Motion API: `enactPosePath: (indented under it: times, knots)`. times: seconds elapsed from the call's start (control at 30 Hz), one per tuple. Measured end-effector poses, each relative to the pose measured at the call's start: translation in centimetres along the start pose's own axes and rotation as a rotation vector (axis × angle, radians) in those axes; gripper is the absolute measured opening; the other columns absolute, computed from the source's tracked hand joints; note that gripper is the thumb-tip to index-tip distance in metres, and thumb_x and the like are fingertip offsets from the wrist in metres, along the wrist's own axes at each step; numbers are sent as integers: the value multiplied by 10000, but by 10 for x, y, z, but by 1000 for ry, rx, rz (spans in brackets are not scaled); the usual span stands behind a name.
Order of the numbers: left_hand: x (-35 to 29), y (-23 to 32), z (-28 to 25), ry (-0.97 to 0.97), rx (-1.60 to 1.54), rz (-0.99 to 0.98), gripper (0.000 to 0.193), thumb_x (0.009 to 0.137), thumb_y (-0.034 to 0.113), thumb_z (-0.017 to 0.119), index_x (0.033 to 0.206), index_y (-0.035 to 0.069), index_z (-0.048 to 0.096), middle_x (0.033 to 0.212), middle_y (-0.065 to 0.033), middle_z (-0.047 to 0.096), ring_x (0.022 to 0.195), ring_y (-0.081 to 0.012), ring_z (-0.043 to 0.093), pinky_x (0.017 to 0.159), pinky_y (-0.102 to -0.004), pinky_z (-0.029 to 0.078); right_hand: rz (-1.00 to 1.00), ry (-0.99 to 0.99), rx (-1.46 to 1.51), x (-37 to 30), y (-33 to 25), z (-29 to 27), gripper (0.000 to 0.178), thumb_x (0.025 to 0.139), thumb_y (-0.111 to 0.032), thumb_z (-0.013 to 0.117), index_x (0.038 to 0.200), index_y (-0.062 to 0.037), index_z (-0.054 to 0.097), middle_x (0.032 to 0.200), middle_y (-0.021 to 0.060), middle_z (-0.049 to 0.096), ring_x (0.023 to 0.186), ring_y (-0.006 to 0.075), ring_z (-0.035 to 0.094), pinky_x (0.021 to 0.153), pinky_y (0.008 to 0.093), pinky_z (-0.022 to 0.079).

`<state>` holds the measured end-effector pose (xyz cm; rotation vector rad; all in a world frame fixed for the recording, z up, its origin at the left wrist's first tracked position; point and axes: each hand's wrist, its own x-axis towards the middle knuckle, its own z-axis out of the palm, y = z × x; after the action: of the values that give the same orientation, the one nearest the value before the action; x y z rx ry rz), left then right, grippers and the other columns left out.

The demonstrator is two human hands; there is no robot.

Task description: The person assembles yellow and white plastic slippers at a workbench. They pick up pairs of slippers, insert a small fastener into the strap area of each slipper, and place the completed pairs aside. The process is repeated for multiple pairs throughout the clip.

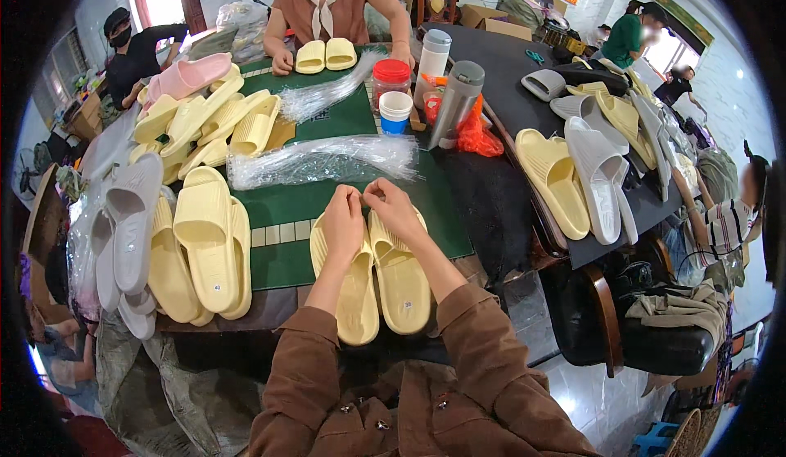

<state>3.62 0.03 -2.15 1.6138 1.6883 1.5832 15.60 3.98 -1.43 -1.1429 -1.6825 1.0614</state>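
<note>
My left hand (pixel 344 218) and my right hand (pixel 395 211) are close together over the toe ends of a pair of pale yellow slide sandals. Both have their fingers pinched, and whatever they hold is too small to make out. Below my left wrist lies the left sandal (pixel 357 300); the right sandal (pixel 403 291) is beside it, with a small white sticker on its footbed. Their toe straps are partly hidden by my hands. Just beyond my hands, a bundle of clear plastic strands (pixel 323 162) stretches across the green mat (pixel 438 203).
Yellow slides (pixel 209 244) and grey slides (pixel 131 228) are stacked at the left. Across the table sits a person (pixel 344 6) beside another yellow pair (pixel 326 56). A steel flask (pixel 458 101), paper cup (pixel 395 113) and red-lidded jar (pixel 390 80) stand beyond the strands. More slides (pixel 594 174) cover the right-hand table.
</note>
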Motion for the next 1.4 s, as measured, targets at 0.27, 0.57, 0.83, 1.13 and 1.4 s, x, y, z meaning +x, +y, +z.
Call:
enactPosePath:
  times: [0.27,0.57,0.83,1.13,1.4]
  knots:
    - [0,3,-2,-55,53,-56,149,933,151,528,891,14,567,817,-170,631,748,-349,614,665,-428,460,-40,28,29,-1,-1,2,171,878,-139,610,954,13,599,826,116,670,730,213,655,659,333,510]
    - [0,1,-3,4,19,4,153,941,141,523,875,8,560,799,-175,609,735,-353,597,657,-428,451,-90,24,-18,-3,-3,2,147,868,-93,611,955,25,610,852,98,666,778,169,639,725,309,512]
    - [1,-2,0,16,16,22,131,951,103,521,898,-4,573,747,-109,586,652,-204,555,625,-340,445,-70,56,-16,-2,1,1,143,858,-77,616,958,25,616,865,105,676,814,178,659,757,312,520]
    - [1,-1,-2,0,-13,4,100,912,93,567,873,1,568,759,-128,587,674,-237,580,631,-360,456,-146,56,-43,-3,-1,3,132,861,-82,622,935,27,614,878,113,682,769,189,645,719,311,513]
    - [0,0,-2,25,-21,55,77,918,63,552,889,-6,569,721,-88,560,639,-164,518,614,-314,433,-98,84,7,-1,3,2,120,858,-25,547,944,31,610,861,105,666,800,171,642,717,311,512]
